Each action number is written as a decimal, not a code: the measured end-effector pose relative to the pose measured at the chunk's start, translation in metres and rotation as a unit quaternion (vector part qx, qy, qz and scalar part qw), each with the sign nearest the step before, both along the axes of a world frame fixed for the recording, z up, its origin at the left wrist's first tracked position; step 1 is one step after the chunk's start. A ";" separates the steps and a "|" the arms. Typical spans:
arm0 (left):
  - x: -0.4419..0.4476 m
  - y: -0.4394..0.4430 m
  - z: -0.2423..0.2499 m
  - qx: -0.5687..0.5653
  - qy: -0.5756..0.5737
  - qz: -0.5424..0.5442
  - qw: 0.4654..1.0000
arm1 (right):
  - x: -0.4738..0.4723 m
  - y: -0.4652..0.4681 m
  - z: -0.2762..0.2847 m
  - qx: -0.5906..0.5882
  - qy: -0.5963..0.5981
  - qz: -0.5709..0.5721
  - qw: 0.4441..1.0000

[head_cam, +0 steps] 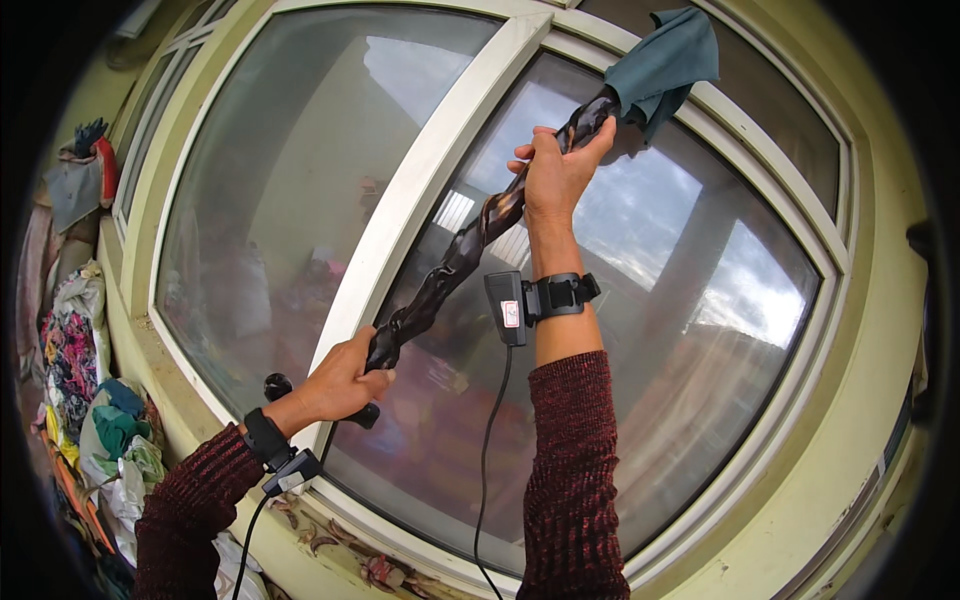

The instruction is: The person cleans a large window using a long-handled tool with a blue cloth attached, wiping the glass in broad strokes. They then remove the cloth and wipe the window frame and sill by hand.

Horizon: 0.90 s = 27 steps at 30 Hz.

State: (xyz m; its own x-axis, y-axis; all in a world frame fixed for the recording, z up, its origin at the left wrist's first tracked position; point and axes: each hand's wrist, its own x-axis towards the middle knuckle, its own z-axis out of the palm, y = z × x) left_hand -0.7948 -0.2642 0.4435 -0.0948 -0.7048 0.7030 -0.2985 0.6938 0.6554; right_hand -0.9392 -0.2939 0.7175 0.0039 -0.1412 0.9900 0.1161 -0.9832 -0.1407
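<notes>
Both my hands are wrapped around a dark, glossy, twisted wooden stick (pixel 463 251), which slants from lower left to upper right. My left hand (pixel 341 379) grips its lower end, just above a knobbed crosswise handle (pixel 364 416). Farther up, my right hand (pixel 562 169) holds the shaft below a teal cloth (pixel 664 71). The cloth drapes over the stick's top end and hides it. Behind the stick is a window pane (pixel 637 360) in a white frame (pixel 427 172). The cloth overlaps the upper frame rail; whether it touches the frame cannot be told.
Dried, curled scraps (pixel 330 536) lie on the sill below the window. At left are bags stuffed with fabric (pixel 75 360) and hanging gloves (pixel 91 139). Black cables (pixel 487 450) run down from devices strapped to both wrists. A yellowish wall (pixel 877 315) borders the window at right.
</notes>
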 end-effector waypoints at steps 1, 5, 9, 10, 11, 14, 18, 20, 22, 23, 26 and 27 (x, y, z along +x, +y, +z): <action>0.003 0.005 -0.008 0.007 0.006 0.001 1.000 | 0.004 0.001 -0.003 -0.010 -0.004 0.010 1.000; 0.017 0.024 -0.059 0.048 0.038 -0.012 0.998 | 0.027 -0.006 -0.033 0.064 0.022 0.029 0.997; 0.018 0.037 -0.116 0.077 0.042 0.009 0.996 | 0.039 -0.015 -0.065 0.076 0.058 0.087 0.992; 0.018 0.038 -0.126 0.081 0.057 0.005 0.995 | 0.045 -0.019 -0.073 0.077 0.081 0.078 0.991; 0.019 0.039 -0.135 0.087 0.070 0.000 0.994 | 0.050 -0.022 -0.079 0.078 0.093 0.073 0.990; 0.024 0.038 -0.144 0.101 0.090 -0.001 0.991 | 0.063 -0.033 -0.088 0.102 0.107 0.071 0.986; 0.035 0.032 -0.133 0.106 0.067 0.024 0.992 | 0.070 -0.046 -0.075 0.097 0.095 0.084 0.987; 0.040 0.029 -0.123 0.097 0.046 0.047 0.993 | 0.070 -0.048 -0.066 0.103 0.087 0.087 0.987; 0.042 0.026 -0.115 0.103 0.058 0.038 0.992 | 0.069 -0.049 -0.057 0.094 0.089 0.084 0.988; 0.042 0.024 -0.112 0.105 0.056 0.038 0.992 | 0.068 -0.048 -0.054 0.092 0.090 0.085 0.988; 0.039 0.020 -0.109 0.104 0.052 0.029 0.993 | 0.064 -0.047 -0.050 0.085 0.096 0.057 0.990; 0.037 0.019 -0.109 0.120 0.048 0.032 0.991 | 0.063 -0.047 -0.050 0.097 0.093 0.046 0.990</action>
